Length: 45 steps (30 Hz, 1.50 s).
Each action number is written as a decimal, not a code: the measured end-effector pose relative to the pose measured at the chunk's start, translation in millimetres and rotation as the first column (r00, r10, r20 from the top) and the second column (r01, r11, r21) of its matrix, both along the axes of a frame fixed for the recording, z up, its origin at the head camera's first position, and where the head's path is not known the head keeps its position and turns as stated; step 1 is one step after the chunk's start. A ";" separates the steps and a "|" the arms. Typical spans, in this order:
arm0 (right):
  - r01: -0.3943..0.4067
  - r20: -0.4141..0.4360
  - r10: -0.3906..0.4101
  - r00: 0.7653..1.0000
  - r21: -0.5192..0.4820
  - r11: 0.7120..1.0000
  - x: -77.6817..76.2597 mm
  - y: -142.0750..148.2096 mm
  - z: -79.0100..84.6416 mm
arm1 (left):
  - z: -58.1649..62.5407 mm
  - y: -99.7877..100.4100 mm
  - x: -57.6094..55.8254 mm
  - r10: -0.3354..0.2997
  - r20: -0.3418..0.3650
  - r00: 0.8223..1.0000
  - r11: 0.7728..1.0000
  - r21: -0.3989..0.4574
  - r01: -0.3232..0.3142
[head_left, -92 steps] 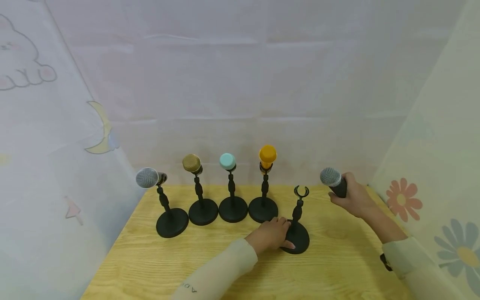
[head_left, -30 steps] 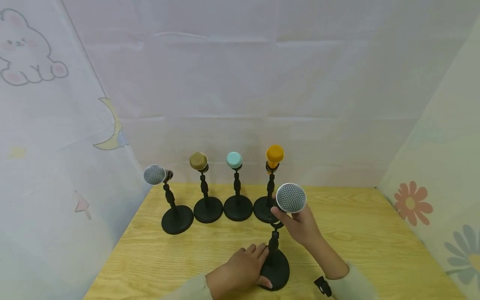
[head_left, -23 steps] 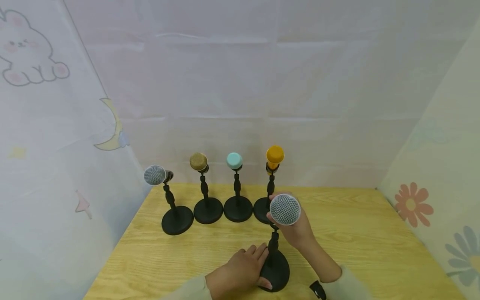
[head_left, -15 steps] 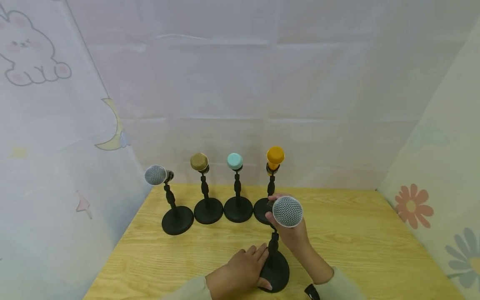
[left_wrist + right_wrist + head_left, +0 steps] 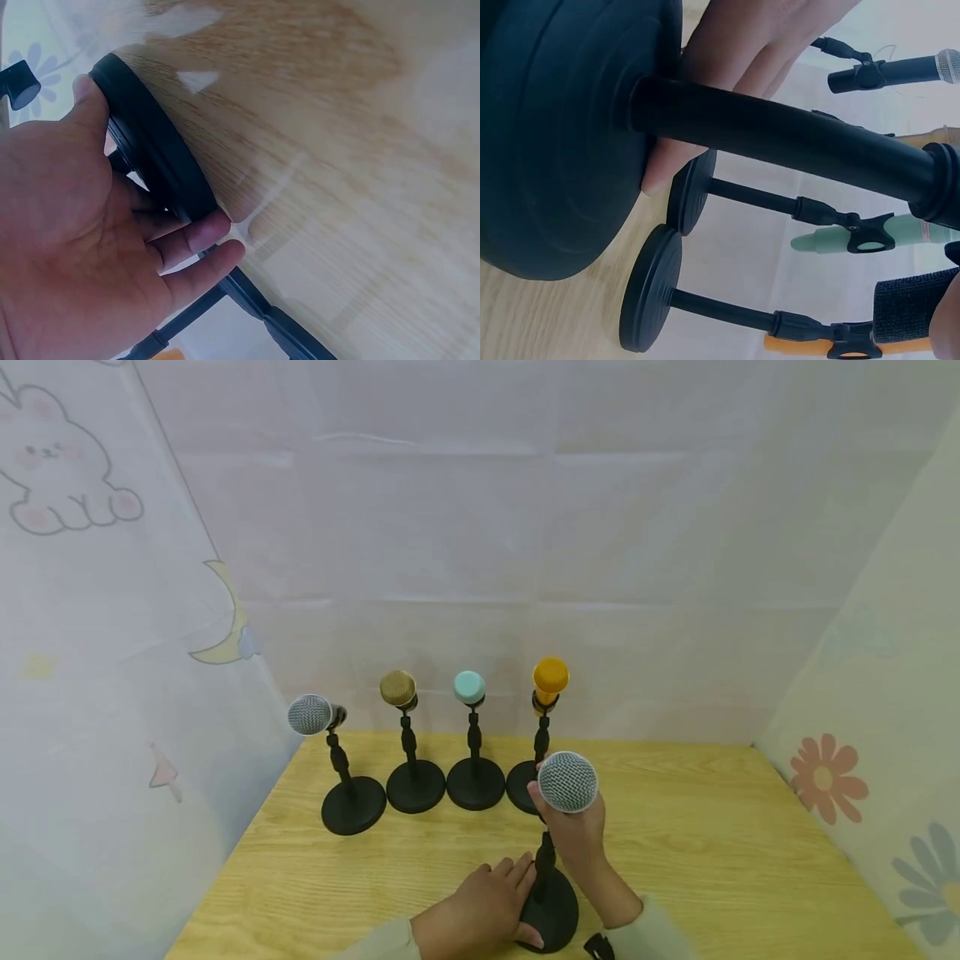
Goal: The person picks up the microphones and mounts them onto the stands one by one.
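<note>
My right hand point(image 5: 583, 839) holds a black microphone point(image 5: 567, 782) with a silver mesh head, which points up toward the head camera. The microphone overlaps the top of a black desk microphone stand point(image 5: 551, 914), hiding its clip in the head view. My left hand point(image 5: 487, 897) grips the edge of the stand's round base, thumb at the front and fingers at the back. In the left wrist view, the thumb and fingers of that hand point(image 5: 67, 202) span the base point(image 5: 157, 142). The right wrist view shows the stand's pole point(image 5: 780, 142) close up, with left fingers behind it.
Behind stand several similar stands in a row, with a silver-headed microphone point(image 5: 310, 715), a gold one point(image 5: 398, 688), a mint one point(image 5: 469, 687) and an orange one point(image 5: 551, 676). The wooden table point(image 5: 690, 827) meets fabric walls at the back and sides.
Since the oldest frame, my left hand has drawn the stand nearer and leftward. My right hand has brought the microphone from the right to over the stand; lately it shifts only slightly.
</note>
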State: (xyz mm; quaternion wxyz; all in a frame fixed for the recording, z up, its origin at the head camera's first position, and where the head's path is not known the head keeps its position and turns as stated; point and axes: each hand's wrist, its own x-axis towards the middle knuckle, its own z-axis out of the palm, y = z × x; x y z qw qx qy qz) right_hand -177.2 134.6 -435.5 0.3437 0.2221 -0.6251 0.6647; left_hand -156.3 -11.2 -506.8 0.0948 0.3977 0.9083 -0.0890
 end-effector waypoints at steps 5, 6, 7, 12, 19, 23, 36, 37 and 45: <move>0.058 -0.058 -0.062 0.996 -0.063 0.996 -1.0 -2.8 -2.4 | 2.9 0.7 1.3 -0.015 -0.033 0.999 1.000 0.006 0.015; 0.075 -0.065 -0.079 0.995 -0.066 0.995 -1.3 -3.2 -2.8 | 3.8 0.8 1.6 -0.016 -0.035 0.999 1.000 0.009 0.016; 0.073 -0.075 -0.079 0.994 -0.078 0.994 -1.8 -3.4 -3.4 | 4.6 0.9 1.9 -0.017 -0.036 0.999 1.000 0.010 0.018; 0.060 -0.157 -0.072 0.985 -0.077 0.995 -6.8 -3.5 -4.7 | 5.4 1.1 2.8 -0.034 -0.059 0.998 0.999 0.000 0.034; 0.142 -0.342 -0.130 0.931 0.008 0.990 -16.2 -2.4 -4.8 | 0.8 0.3 5.8 -0.071 -0.108 0.992 0.997 -0.009 0.070; 0.172 -0.406 -0.156 0.901 0.004 0.985 -21.0 -2.5 -4.8 | -0.4 1.7 4.7 -0.092 -0.158 0.983 0.995 -0.048 0.085; 0.262 -0.413 -0.251 0.875 -0.031 0.965 -26.0 -3.6 -12.0 | 1.2 2.3 6.8 -0.106 -0.180 0.978 0.993 -0.075 0.094; 0.264 -0.421 -0.256 0.870 -0.039 0.964 -26.6 -3.6 -11.6 | 0.9 2.7 6.7 -0.105 -0.183 0.978 0.993 -0.080 0.092; 0.382 -0.409 -0.371 0.834 -0.059 0.922 -26.5 -3.6 -8.9 | 2.5 4.9 5.6 -0.103 -0.195 0.975 0.991 -0.101 0.084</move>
